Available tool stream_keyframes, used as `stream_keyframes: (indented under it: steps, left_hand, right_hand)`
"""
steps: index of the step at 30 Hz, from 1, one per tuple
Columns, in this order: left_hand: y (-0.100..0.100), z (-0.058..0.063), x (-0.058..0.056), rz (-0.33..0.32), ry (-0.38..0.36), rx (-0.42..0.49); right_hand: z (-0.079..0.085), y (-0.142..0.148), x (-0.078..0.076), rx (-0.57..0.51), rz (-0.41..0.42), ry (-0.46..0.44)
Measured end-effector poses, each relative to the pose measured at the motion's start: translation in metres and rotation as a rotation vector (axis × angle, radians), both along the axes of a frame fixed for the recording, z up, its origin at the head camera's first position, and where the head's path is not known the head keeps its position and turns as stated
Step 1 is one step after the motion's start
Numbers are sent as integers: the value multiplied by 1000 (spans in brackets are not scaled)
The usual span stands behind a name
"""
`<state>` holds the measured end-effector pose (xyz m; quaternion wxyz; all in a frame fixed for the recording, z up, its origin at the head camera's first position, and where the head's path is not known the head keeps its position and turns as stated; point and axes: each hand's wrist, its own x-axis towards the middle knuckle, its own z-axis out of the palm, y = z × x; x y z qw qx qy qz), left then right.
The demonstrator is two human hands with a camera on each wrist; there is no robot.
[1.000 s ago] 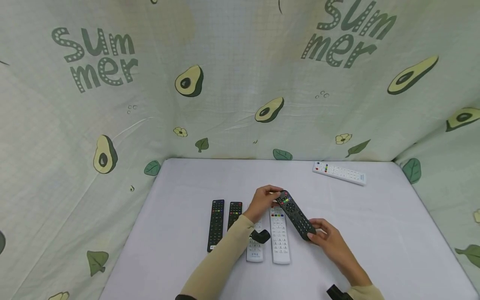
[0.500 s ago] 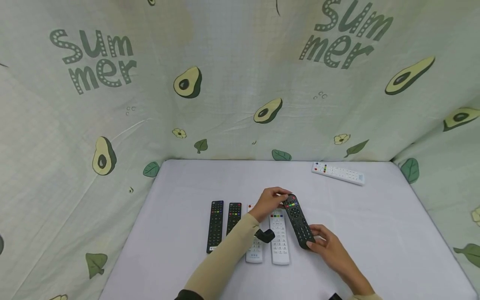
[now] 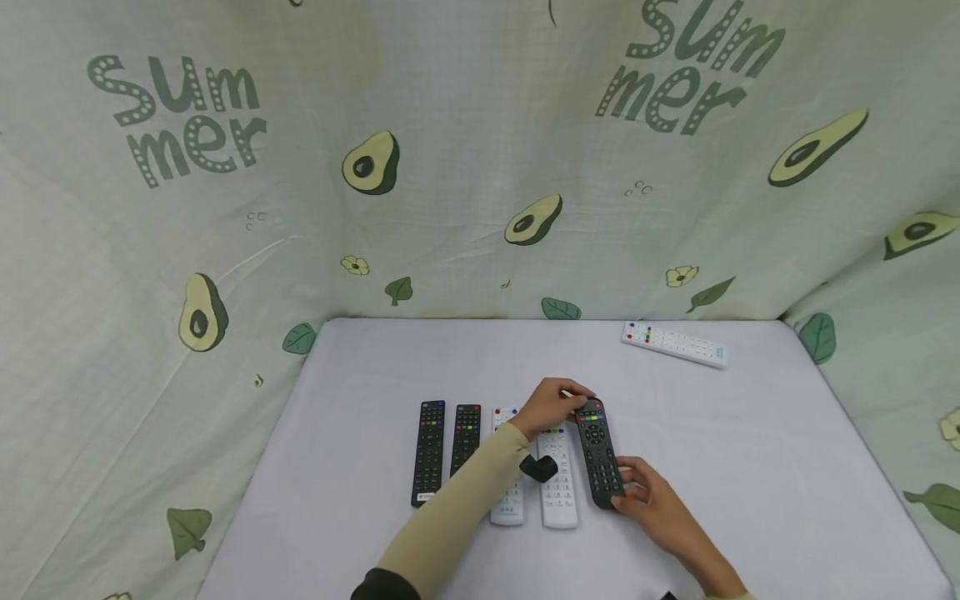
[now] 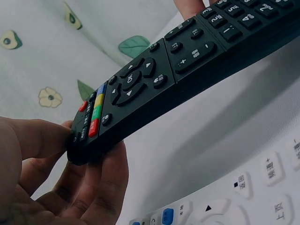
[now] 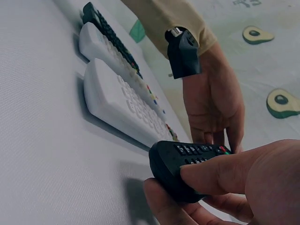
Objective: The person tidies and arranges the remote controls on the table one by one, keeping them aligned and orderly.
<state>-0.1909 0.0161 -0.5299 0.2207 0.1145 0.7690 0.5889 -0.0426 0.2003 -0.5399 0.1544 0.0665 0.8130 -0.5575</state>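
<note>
Both hands hold a black remote control [image 3: 600,454] just right of a row of remotes. My left hand [image 3: 551,406] pinches its top end, thumb on the face and fingers beneath, as the left wrist view shows. At its lower end my right hand [image 3: 648,504] grips the edge, with the thumb [image 5: 215,171] over the buttons. The remote hangs slightly above the cloth and casts a shadow in both wrist views. Beside it lies a white remote [image 3: 558,492], partly covered by the left hand. Another white remote [image 3: 507,504] lies under the left forearm.
Two black remotes, one at the far left of the row [image 3: 429,454] and a partly hidden one [image 3: 466,433], lie on the white-covered table [image 3: 337,483]. A further white remote [image 3: 675,344] lies slanted near the back right edge. Avocado-print cloth [image 3: 450,167] hangs behind.
The held black remote has swung from a slant to nearly upright in line with the row, and come slightly lower. The left hand has moved right and toward the front with it.
</note>
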Motion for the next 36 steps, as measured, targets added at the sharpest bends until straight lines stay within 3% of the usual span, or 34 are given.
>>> stream_keyframes:
  steps: [10, 24, 36]
  left_hand:
    - [4, -3, -1, -25, 28, -70]
    - [5, -2, -3, -64, 98, -264]
    - [11, -2, -1, -161, 102, -360]
  right_hand:
    - [-6, -1, 0, 131, 11, 26]
    - [-3, -4, 0, 288, 62, 90]
    - [0, -4, 0, 309, 81, 64]
